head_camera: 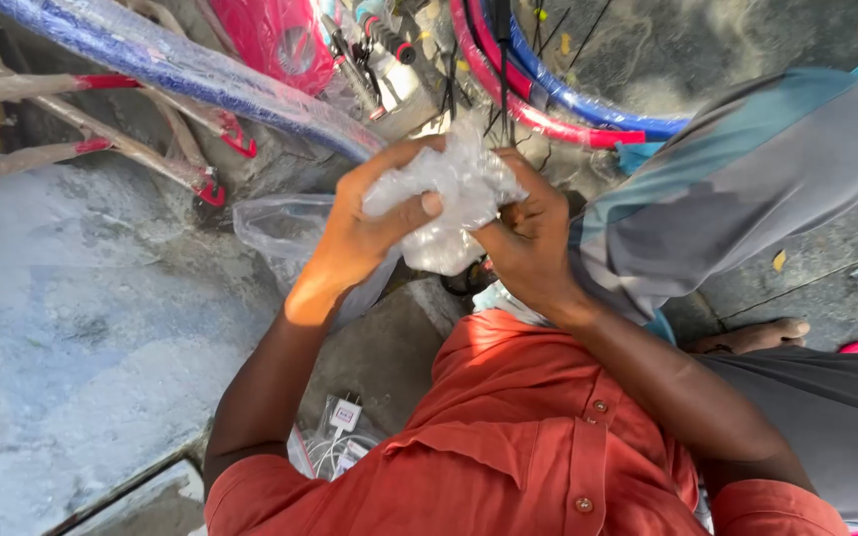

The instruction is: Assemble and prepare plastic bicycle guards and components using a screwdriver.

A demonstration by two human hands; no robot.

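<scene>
Two hands on one crumpled wad of clear plastic wrap (449,194), thin and crinkly, held up over the concrete ground (81,328): the left hand (364,233) is clamped round it with the thumb pressed flat across the front, and the right hand (528,243) has its fingers curled tight into the other side. Behind sits one blue bike frame tube (191,69) sleeved in glossy film, two tyre rims, one red (528,114) and one blue (598,109), and one floppy clear bag (280,233) just beside the left wrist. Down by the orange shirt (538,437) there's a small white charger plug (346,414) with thin white cable.
</scene>
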